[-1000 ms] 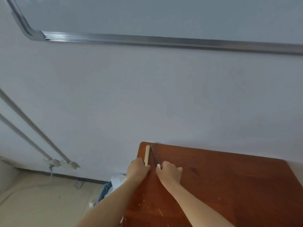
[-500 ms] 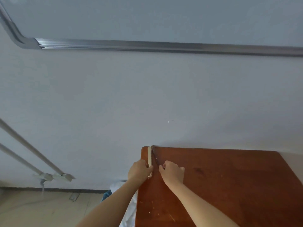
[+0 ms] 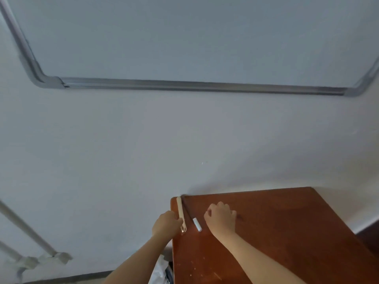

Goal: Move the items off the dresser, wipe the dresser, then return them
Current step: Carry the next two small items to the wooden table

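Here, left hand [image 3: 167, 223] around cream stick [image 3: 179, 209] at dresser [image 3: 287, 232] edge; right hand [image 3: 221, 219] loose, empty.

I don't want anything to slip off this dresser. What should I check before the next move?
1. Grip of the left hand on the cream stick: ok, it pinches the stick close to its near end.
2. Stick clear of the edge of the dresser: not ok, it lies right along the left edge.
3. The white tube at rest: ok, flat on top, no hand touching it.
4. The right hand free: ok, loosely curled, nothing seen in it.
5. The thin dark line beyond the tube, part of it or a separate item: cannot tell.
6. Top clean: not ok, pale specks near the front.
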Demonstrator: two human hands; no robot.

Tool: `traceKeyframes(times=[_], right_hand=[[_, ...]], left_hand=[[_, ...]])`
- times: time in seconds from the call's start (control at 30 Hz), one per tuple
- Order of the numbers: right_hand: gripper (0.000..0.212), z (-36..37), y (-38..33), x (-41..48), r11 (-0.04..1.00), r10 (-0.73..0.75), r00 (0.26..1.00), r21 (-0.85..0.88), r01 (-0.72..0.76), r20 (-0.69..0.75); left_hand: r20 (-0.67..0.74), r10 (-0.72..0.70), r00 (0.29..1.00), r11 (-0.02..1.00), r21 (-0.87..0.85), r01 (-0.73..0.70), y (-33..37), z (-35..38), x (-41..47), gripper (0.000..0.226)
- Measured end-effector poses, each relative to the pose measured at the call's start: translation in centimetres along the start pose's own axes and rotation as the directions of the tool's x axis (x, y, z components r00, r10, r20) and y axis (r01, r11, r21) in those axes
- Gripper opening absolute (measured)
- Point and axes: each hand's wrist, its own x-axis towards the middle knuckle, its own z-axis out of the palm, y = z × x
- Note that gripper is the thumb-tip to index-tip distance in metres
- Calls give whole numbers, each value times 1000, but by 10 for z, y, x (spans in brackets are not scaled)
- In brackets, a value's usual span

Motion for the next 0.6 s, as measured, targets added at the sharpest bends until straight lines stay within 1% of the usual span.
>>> traceKeyframes(times=[0.13,0.2,0.23,0.3,0.33,0.4,0.47,0.6], right_hand=[[27,-16,6,-18,999,43,997,-29,-45,-62],[28,-23,14,-30,996,73,993,-39,-77,-96],[29,-28,18,-37,995,86,990,-44,-91,-111],[32,-39,30,-51,991,112,984,-51,-120,-137],[34,-45,37,-59,989,128,981,-60,-138,-148],[36,-57,54,-78,979,167,971,-90,-184,-170],[39,-68,74,-96,964,222,956,-103,-245,-193],[48,-88,116,-135,937,307,923,-99,-336,-234]], left_hand=[[-26,96,995,993,67,-94,2,-12,-9,27],[-33,205,978,965,173,-196,5,-15,-16,18],[-46,284,958,929,262,-263,8,-15,-19,21],[-47,464,885,805,440,-399,18,-15,-26,30],[-36,545,838,743,485,-462,26,-15,-33,32],[-2,658,753,649,510,-565,45,-12,-47,34],[28,731,682,577,507,-640,64,-6,-61,36],[112,791,601,464,531,-709,93,14,-87,48]])
